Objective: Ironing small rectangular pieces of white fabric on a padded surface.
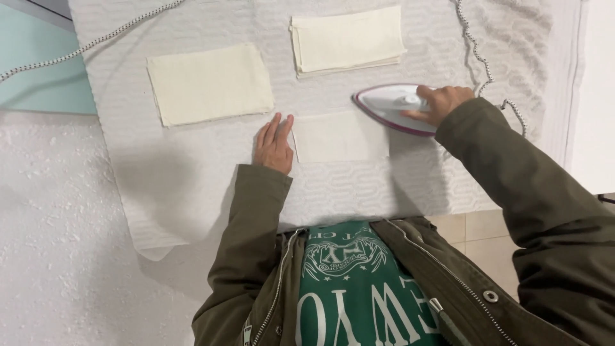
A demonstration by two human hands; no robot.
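White iron [392, 106] w/ a purple edge is sitting at the right end of a small cream cloth piece [339, 137] near the middle of the white padded cover [192, 186], w/ the right hand [442, 102] wrapping closed around its handle. Left hand [274, 145] is lying flat & open, fingers together, holding nothing, pressing the cover right at the cloth's left edge. Further up, a single cream piece [210, 83] is lying to the left & a cream stack [347, 41] is resting to the right, the braided cord [482, 57] is trailing behind the iron.
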